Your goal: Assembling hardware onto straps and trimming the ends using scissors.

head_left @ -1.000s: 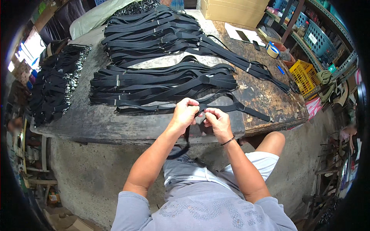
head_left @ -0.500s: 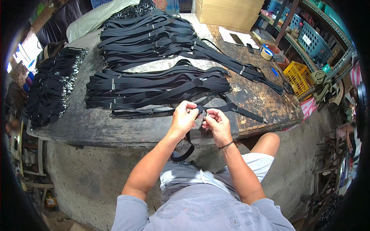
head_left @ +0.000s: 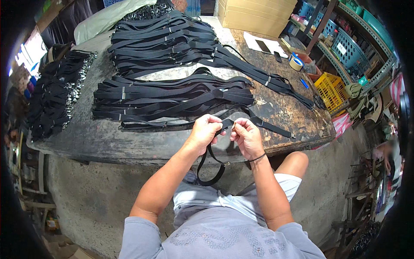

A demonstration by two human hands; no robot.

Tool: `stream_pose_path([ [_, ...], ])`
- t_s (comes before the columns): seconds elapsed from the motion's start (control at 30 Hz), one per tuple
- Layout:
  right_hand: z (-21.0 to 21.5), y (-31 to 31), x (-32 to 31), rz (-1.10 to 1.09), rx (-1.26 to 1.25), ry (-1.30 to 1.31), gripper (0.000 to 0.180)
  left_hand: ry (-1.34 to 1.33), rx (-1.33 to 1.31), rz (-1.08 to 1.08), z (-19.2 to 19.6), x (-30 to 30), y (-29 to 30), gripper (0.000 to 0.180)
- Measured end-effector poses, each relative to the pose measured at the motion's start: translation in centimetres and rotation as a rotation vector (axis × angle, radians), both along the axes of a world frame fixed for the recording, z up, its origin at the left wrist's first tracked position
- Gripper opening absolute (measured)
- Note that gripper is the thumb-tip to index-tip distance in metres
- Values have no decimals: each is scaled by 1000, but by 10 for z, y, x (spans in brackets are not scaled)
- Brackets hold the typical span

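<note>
At near edge of worn surface (head_left: 297, 121): left hand (head_left: 203, 133) and right hand (head_left: 246, 137) both pinched shut on black strap (head_left: 210, 168), loop hanging below. Beyond, strap piles (head_left: 172, 95); cardboard box (head_left: 254, 15), tape roll (head_left: 296, 62), yellow crate (head_left: 330, 88), shelving right.

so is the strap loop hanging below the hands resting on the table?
No, the black strap held by the left hand and right hand loops down past the table edge, in front of the lap.

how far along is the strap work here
Apparently done: two spreads of black straps laid out on the worn table. In hand: the left hand and right hand pinch one black strap at its buckle. Possibly left: the dark heap at the table's left end.
</note>
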State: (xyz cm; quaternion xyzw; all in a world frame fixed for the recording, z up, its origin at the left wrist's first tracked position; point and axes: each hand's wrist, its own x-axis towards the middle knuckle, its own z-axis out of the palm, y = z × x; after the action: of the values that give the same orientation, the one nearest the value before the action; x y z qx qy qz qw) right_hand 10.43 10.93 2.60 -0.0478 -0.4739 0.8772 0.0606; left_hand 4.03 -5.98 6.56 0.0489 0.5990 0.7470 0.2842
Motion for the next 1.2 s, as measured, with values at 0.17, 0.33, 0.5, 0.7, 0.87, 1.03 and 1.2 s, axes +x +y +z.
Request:
stream_pose_path([
  [0.17, 2, 0, 0, -29, -64, -53, 15, -9, 19, -6, -2, -1, 2, 16],
  [0.33, 5, 0, 1, -24, -50, -57, 15, 9, 4, -15, 2, 0, 4, 16],
  [0.5, 11, 2, 3, -25, 12, -69, 14, 6, -1, -14, 2, 2, 5, 16],
  [0.7, 25, 5, -1, -11, 178, -39, 15, 6, 7, -11, 2, 1, 5, 15],
  [0.87, 31, 5, -2, -31, 262, -21, 15, 16, 3, -18, 2, 0, 6, 12],
  [1.03, 39, 3, -1, -23, 311, -28, 17, -89, 9, -34, 10, -1, 5, 10],
  [1.2, 46, 6, -7, 32, 319, -97, 17, -109, 23, -18, 12, -2, 5, 10],
])
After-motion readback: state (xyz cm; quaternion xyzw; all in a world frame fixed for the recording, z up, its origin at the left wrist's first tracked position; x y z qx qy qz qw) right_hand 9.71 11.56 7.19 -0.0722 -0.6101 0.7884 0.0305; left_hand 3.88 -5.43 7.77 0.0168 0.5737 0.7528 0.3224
